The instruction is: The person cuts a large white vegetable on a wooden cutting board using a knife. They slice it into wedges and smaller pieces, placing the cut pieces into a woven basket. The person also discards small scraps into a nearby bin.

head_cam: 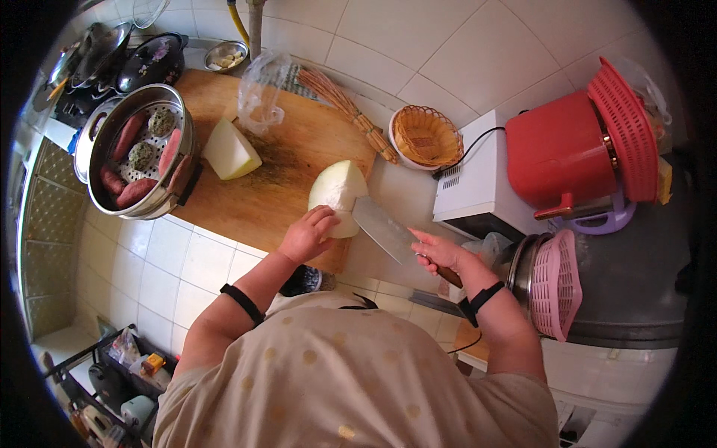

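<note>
A large piece of pale-fleshed melon or gourd rests at the right end of a wooden cutting board. My left hand presses on its near left side. My right hand grips a cleaver by its wooden handle, and the blade's front corner meets the piece's right side. How deep the blade goes in, I cannot tell. Another pale wedge with green rind lies further left on the board, below a clear plastic bag.
A steamer pot with reddish sweet potatoes and two greenish balls stands left. Behind the board are a small metal bowl, a twig whisk and a wicker basket. At right are a white appliance, a red appliance and a pink basket.
</note>
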### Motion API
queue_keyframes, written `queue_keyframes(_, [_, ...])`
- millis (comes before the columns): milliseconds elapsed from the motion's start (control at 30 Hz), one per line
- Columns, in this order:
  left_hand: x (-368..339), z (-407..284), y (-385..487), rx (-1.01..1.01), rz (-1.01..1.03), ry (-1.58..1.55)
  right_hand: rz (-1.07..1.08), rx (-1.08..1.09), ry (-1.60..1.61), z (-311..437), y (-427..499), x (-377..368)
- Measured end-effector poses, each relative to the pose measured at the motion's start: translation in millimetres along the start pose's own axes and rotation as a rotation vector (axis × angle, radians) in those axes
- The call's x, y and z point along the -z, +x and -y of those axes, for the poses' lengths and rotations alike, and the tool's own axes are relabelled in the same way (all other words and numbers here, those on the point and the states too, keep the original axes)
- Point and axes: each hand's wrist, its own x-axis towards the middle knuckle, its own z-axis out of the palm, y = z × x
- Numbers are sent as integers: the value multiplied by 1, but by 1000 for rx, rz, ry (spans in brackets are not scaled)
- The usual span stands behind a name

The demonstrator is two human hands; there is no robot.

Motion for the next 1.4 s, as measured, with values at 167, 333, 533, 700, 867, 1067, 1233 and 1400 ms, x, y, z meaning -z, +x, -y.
queue_keyframes(167, [6,4,-3,-44,64,39,-230,172,-220,-8,-11,-28])
queue_keyframes(333, [8,-3,-7,41,48,51,-484,358,-584,-2,-40,-45])
queue_keyframes(533, [21,-12,18,152,89,77,-764,534,-511,-12,-40,-29])
queue_keyframes(700, [1,-29,65,475,-171,210,-787,633,-386,-12,9,-42])
queue_keyframes(867, [-9,-22,95,717,16,244,-795,704,-285,-26,43,-75])
queue_keyframes(1067, [-4,-20,106,798,95,202,-670,515,-153,-57,44,-92])
queue_keyframes(1233, [-8,-19,114,825,180,234,-681,644,-149,-62,41,-93])
queue_keyframes(1400, [-8,-8,115,807,215,242,-625,584,-144,-63,37,-94])
